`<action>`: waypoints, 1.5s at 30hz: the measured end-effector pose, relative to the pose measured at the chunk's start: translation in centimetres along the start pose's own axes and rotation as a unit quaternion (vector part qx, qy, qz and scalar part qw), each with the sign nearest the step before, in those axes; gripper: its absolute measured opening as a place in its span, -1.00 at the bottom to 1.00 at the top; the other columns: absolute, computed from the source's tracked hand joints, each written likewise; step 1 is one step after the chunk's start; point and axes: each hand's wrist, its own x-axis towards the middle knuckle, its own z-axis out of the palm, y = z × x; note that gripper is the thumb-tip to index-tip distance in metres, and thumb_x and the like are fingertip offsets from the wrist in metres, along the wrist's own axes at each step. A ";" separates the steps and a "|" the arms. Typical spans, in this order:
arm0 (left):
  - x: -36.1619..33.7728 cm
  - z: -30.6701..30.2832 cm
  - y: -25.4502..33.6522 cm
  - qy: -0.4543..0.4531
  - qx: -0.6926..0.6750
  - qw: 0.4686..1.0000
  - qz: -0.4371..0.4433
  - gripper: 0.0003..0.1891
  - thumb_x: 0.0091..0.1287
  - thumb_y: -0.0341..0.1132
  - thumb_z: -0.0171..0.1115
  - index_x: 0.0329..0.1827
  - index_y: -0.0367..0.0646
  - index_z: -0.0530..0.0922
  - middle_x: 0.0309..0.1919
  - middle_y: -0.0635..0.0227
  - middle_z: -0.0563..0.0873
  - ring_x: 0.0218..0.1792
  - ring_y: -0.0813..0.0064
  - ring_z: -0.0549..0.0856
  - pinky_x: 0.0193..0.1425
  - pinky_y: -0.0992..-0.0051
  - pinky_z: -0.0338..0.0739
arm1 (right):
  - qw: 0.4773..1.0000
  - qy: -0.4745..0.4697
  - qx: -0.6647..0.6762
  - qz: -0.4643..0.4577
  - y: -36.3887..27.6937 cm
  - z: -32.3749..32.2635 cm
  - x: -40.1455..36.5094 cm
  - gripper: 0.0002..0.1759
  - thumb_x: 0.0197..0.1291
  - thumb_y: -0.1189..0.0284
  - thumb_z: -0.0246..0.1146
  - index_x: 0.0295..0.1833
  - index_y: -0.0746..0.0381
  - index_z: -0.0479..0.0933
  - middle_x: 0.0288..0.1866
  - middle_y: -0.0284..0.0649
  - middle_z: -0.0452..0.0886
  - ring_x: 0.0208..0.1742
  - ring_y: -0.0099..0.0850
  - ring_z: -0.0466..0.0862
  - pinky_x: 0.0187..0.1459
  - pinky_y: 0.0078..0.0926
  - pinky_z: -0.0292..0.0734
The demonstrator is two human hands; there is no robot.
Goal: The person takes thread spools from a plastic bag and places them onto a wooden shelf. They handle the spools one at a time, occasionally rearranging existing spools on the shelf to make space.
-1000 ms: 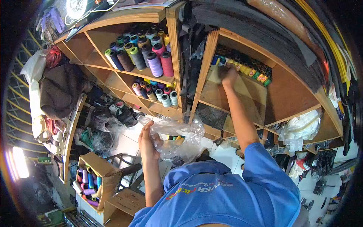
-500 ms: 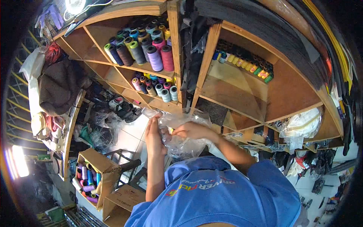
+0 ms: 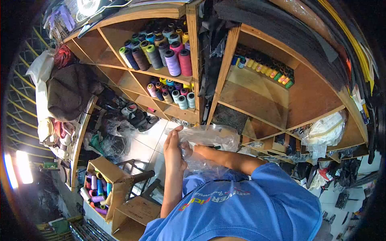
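A crumpled clear plastic bag [image 3: 217, 135] is spread out in front of my chest, between my two hands. My left hand [image 3: 173, 149] is raised on its left side, fingers pointing up and closed on the bag's edge. Coming in from the right, my right hand [image 3: 198, 152] is curled against the film near the left palm. Folds of plastic partly cover its fingers, and anything small inside them is hidden. Loose film hangs down toward my blue shirt [image 3: 229, 201].
Wooden shelves [image 3: 193, 60] ahead hold large thread cones [image 3: 173, 64] and small spools [image 3: 261, 69]. A cardboard box [image 3: 106, 168] of thread spools stands at lower left, beside a dark stool [image 3: 138, 176]. Shoes [image 3: 140, 118] and more plastic [image 3: 118, 136] lie beyond it.
The bag has stretched out wider to the right and looks less bunched. My right hand has moved slightly lower, and a small yellow spot near it no longer shows. The view has shifted slightly.
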 end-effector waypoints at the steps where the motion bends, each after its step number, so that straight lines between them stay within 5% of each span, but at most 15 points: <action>1: 0.1 0.0 -0.1 0.004 0.003 1.000 -0.002 -0.70 0.47 -0.16 -0.11 0.03 -0.13 0.46 -0.67 0.46 0.42 -0.77 0.66 0.32 -0.72 0.62 0.22 | 1.000 -0.005 -0.011 0.001 0.1 0.1 -0.3 -0.64 0.17 0.40 0.19 0.08 0.26 0.48 -0.12 -0.13 0.64 -0.14 -0.23 0.63 -0.10 -0.31 0.48; 12: 1.0 1.2 -0.6 -0.052 0.003 0.999 -0.015 -0.74 0.45 -0.17 -0.08 -0.02 -0.09 0.49 -0.70 0.49 0.39 -0.76 0.68 0.30 -0.71 0.65 0.20 | 0.952 -0.150 -0.265 0.030 0.7 -4.0 -5.0 -0.60 0.14 0.39 0.22 0.11 0.25 0.45 -0.07 -0.08 0.62 -0.06 -0.16 0.60 -0.03 -0.25 0.45; 18: 2.8 0.5 0.0 0.011 0.006 1.000 -0.004 -0.74 0.42 -0.11 -0.02 -0.01 -0.03 0.50 -0.72 0.54 0.34 -0.76 0.71 0.26 -0.69 0.68 0.18 | 0.935 -0.194 -0.297 -0.008 -10.2 -11.3 -7.1 -0.57 0.13 0.39 0.24 0.13 0.25 0.43 -0.01 -0.07 0.59 0.00 -0.15 0.58 0.03 -0.22 0.43; 19: 3.1 0.3 0.2 0.026 0.006 1.000 -0.004 -0.73 0.42 -0.10 -0.01 0.00 -0.03 0.50 -0.72 0.54 0.35 -0.76 0.71 0.27 -0.68 0.69 0.18 | 0.949 -0.171 -0.253 -0.082 -11.9 -13.7 -8.1 -0.54 0.14 0.37 0.25 0.17 0.24 0.42 0.05 -0.12 0.57 0.06 -0.22 0.56 0.10 -0.23 0.41; 21: 3.8 -0.6 0.2 0.013 -0.010 1.000 0.020 -0.72 0.40 -0.10 0.02 0.02 -0.04 0.49 -0.71 0.55 0.35 -0.75 0.72 0.27 -0.67 0.71 0.17 | 0.987 -0.121 -0.096 -0.046 -14.7 -18.0 -9.4 -0.51 0.18 0.44 0.23 0.24 0.21 0.38 0.06 -0.13 0.56 0.12 -0.30 0.52 0.21 -0.35 0.34; 22: 4.0 -1.1 0.4 0.004 -0.019 1.000 0.022 -0.72 0.40 -0.10 0.02 0.02 -0.04 0.49 -0.70 0.56 0.35 -0.75 0.73 0.27 -0.67 0.71 0.17 | 0.982 -0.012 -0.135 -0.131 -15.1 -19.9 -9.9 -0.54 0.19 0.49 0.21 0.23 0.26 0.39 0.01 -0.18 0.57 0.10 -0.34 0.52 0.20 -0.38 0.35; 23: 4.1 -1.3 0.5 -0.004 -0.027 0.999 0.025 -0.72 0.40 -0.10 0.03 0.02 -0.03 0.49 -0.70 0.56 0.35 -0.75 0.73 0.28 -0.67 0.71 0.17 | 0.995 -0.016 0.062 -0.074 -16.7 -21.7 -10.4 -0.57 0.22 0.51 0.17 0.22 0.28 0.38 0.02 -0.23 0.57 0.09 -0.40 0.52 0.19 -0.43 0.36; 25: 4.0 -1.0 1.0 0.009 -0.022 0.999 0.041 -0.74 0.39 -0.12 0.04 0.00 -0.03 0.51 -0.69 0.57 0.36 -0.73 0.75 0.28 -0.68 0.70 0.15 | 0.972 0.142 0.173 -0.073 -17.1 -23.9 -11.3 -0.64 0.28 0.51 0.10 0.19 0.30 0.38 0.07 -0.24 0.55 0.08 -0.48 0.52 0.15 -0.43 0.39; 29: 3.2 -0.8 1.7 0.034 -0.016 0.998 0.052 -0.76 0.41 -0.16 0.01 -0.05 -0.09 0.51 -0.68 0.52 0.37 -0.70 0.72 0.34 -0.70 0.69 0.20 | 0.916 0.173 0.333 -0.142 -15.6 -27.4 -11.5 -0.71 0.32 0.44 0.09 0.13 0.21 0.44 0.11 -0.29 0.54 0.10 -0.48 0.52 0.09 -0.44 0.42; 34: 4.0 -2.7 1.0 0.071 -0.015 0.996 0.056 -0.74 0.42 -0.15 -0.01 -0.02 -0.09 0.50 -0.69 0.53 0.36 -0.70 0.71 0.33 -0.70 0.68 0.18 | 0.878 0.267 0.372 -0.140 -12.2 -30.3 -9.6 -0.71 0.22 0.49 0.22 0.06 0.25 0.46 -0.07 -0.32 0.56 0.06 -0.45 0.55 0.08 -0.43 0.46; 38: 3.3 -2.9 1.1 0.070 -0.021 0.996 0.048 -0.75 0.38 -0.12 0.08 -0.03 -0.04 0.53 -0.67 0.54 0.36 -0.71 0.73 0.28 -0.68 0.71 0.15 | 0.827 0.466 0.310 -0.039 -9.3 -32.0 -6.6 -0.71 0.13 0.44 0.33 -0.03 0.23 0.50 -0.30 -0.41 0.50 -0.05 -0.46 0.58 0.03 -0.46 0.47; 42: 3.0 -3.1 0.9 0.075 -0.019 0.997 0.031 -0.74 0.41 -0.14 0.02 -0.01 -0.07 0.51 -0.69 0.54 0.35 -0.70 0.72 0.31 -0.70 0.68 0.14 | 0.838 0.542 0.067 0.005 -6.5 -33.9 -3.4 -0.68 0.08 0.41 0.35 -0.04 0.25 0.53 -0.21 -0.30 0.60 -0.06 -0.40 0.60 0.02 -0.45 0.44; 45: 3.1 -3.3 0.4 0.084 -0.013 0.996 0.035 -0.74 0.42 -0.16 0.00 0.00 -0.09 0.50 -0.70 0.54 0.34 -0.69 0.72 0.32 -0.71 0.67 0.13 | 0.795 0.589 -0.143 0.027 -5.5 -34.7 -1.7 -0.64 0.05 0.35 0.35 -0.03 0.24 0.55 -0.15 -0.20 0.66 -0.08 -0.33 0.62 -0.01 -0.37 0.44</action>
